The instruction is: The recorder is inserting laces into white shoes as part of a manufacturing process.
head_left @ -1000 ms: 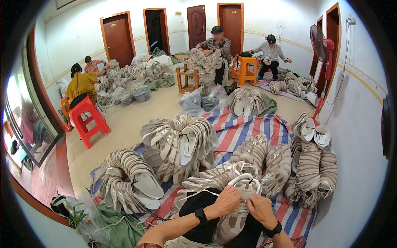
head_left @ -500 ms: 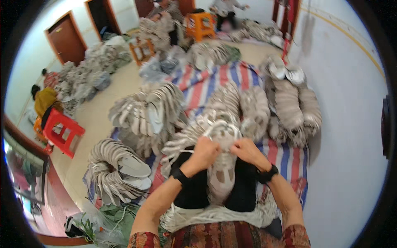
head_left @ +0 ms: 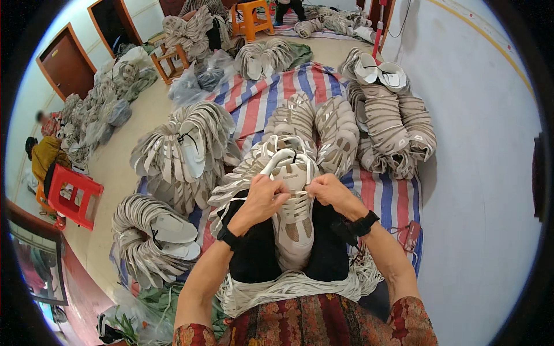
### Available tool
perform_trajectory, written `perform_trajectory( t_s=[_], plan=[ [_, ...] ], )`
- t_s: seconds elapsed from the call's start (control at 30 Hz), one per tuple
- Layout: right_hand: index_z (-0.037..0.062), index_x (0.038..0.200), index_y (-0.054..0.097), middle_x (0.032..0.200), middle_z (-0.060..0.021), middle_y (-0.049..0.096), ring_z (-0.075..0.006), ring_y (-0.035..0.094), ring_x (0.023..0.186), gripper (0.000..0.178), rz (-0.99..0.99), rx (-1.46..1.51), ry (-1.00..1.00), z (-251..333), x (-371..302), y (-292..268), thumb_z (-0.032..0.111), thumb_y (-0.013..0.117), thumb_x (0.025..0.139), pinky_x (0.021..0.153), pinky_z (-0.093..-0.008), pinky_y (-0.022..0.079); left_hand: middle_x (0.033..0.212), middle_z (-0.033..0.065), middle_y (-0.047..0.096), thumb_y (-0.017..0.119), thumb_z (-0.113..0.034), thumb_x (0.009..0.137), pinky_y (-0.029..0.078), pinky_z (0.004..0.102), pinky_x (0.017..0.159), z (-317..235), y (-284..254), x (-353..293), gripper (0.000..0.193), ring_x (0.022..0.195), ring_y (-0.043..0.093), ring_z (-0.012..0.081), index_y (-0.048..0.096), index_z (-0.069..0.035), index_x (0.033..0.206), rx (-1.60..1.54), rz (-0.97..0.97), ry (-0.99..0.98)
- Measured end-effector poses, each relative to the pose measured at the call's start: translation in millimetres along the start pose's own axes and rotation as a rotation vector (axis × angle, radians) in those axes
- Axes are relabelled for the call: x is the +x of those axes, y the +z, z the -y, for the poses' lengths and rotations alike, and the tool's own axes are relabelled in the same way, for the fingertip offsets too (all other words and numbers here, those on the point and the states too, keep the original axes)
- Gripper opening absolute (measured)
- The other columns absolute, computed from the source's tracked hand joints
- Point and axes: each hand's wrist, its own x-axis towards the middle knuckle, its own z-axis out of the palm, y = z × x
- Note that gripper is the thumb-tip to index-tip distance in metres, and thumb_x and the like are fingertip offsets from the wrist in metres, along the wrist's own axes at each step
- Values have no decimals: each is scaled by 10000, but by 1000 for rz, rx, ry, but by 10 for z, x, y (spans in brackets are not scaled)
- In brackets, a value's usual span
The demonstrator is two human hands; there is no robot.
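Note:
A beige and white shoe upper [head_left: 293, 235] stands toe toward me between my black-clad thighs. White shoelace [head_left: 298, 209] crosses its front in several rows below the pale tongue [head_left: 289, 173]. My left hand [head_left: 262, 200] is closed at the upper's left lacing edge, thumb against bent fingers, on what looks like a lace end. On the opposite edge my right hand [head_left: 334, 194] pinches the lace between thumb and forefinger. Both wrists wear black bands. A heap of loose white laces [head_left: 259, 295] lies across my lap.
Bundled shoe uppers [head_left: 182, 147] surround me on a striped sheet [head_left: 262, 104]; another curled bundle [head_left: 147, 230] lies near left. More stacks [head_left: 389, 124] stand by the white wall [head_left: 479, 190] at right. A red stool [head_left: 74, 196] and orange stool [head_left: 252, 20] stand farther off, near other people.
The view has shifted, so the surroundings sit farther left and higher. My hands remain at the shoe's lacing, slightly farther apart. Lace rows now show clearly below them.

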Motion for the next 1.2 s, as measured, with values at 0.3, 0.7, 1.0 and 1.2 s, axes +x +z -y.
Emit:
perform_trajectory(
  t_s=[0.3,0.7,1.0,1.2],
  plan=[
    [4,673,571,541,-140,517,-250,518,482,212,-240,-650,-503,21,-55,87,197,600,757,482,-334,398,622,26,513,631,-104,682,319,342,820,57,43,28,104,669,495,218,540,-83,728,-25,-66,-18],
    [-17,668,560,501,-52,426,-83,406,481,214,-92,-211,-207,-145,26,44,168,616,761,454,-269,343,617,43,484,601,-97,651,308,354,854,72,19,16,143,663,496,230,473,-71,711,-98,28,-103],
    [6,661,563,537,48,431,-26,367,515,246,-100,52,-149,-19,-2,-15,194,603,815,433,-223,298,687,57,496,646,-92,671,298,354,874,72,41,-11,199,727,507,240,482,-72,782,-51,-89,-25],
    [35,675,559,556,70,409,-18,334,499,254,-75,-285,-327,61,-35,-37,225,594,839,425,-203,262,772,36,501,654,-114,708,246,358,946,105,9,-22,210,832,472,195,497,-80,844,-110,19,-76]
  ],
)
